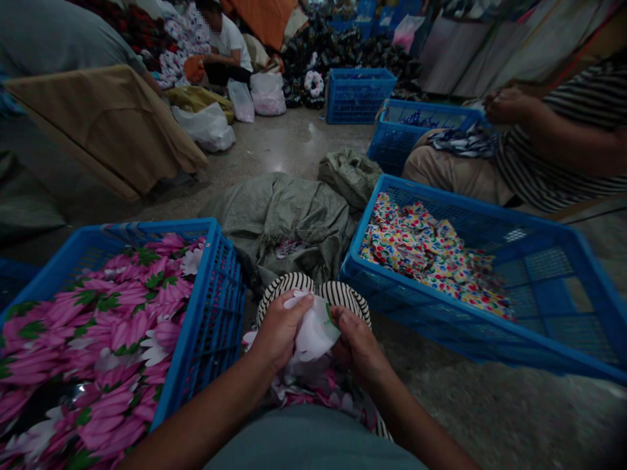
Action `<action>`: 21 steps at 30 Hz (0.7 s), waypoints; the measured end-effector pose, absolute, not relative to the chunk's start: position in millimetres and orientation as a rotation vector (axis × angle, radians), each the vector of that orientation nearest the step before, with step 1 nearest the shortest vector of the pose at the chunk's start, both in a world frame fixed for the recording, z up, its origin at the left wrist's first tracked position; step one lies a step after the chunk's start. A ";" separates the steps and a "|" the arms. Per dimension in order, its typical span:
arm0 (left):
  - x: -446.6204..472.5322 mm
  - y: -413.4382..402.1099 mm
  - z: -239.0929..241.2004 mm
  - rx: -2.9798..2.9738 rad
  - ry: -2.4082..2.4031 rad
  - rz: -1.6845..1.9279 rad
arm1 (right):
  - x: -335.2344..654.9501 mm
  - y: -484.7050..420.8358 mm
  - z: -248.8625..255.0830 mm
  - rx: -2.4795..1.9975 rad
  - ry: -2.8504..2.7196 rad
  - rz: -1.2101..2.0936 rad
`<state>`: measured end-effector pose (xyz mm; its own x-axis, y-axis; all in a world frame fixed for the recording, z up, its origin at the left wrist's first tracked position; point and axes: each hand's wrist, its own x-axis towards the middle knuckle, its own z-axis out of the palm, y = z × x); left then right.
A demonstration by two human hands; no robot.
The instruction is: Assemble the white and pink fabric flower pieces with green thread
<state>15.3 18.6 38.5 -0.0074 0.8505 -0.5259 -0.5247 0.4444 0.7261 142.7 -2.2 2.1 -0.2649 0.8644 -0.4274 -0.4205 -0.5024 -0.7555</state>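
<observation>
My left hand and my right hand both pinch a small white fabric piece held between them over my lap. More pink-and-white floral fabric pieces lie in my lap under the hands. My striped knees show just beyond the hands. A blue crate full of pink floral pieces stands at my left. A second blue crate at my right holds multicoloured dotted pieces.
A grey-green sack lies on the floor ahead. At the right sits a person in a striped shirt beside more blue crates. Another person sits far back among plastic bags and fabric piles.
</observation>
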 end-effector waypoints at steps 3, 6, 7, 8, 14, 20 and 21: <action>17.5 17.9 40.0 0.317 1.127 1.128 | 139.9 0.3 5.8 -1.033 -0.599 1.899; 15.7 18.0 36.8 0.317 1.137 1.120 | 141.8 2.4 5.9 -1.033 -0.625 1.896; 14.6 18.5 35.1 0.327 1.148 1.123 | 143.0 2.2 5.8 -1.049 -0.662 1.858; 13.5 19.1 33.4 0.335 1.162 1.130 | 144.1 1.4 6.3 -1.078 -0.720 1.794; 18.9 24.2 26.0 0.159 1.231 1.201 | 140.0 -7.7 20.0 -1.208 -1.228 1.351; 27.9 27.4 27.4 0.017 1.184 1.145 | 125.2 3.3 3.8 -1.321 -1.420 1.351; 26.7 27.1 28.7 0.001 1.151 1.142 | 125.1 5.8 -0.8 -1.311 -1.319 1.413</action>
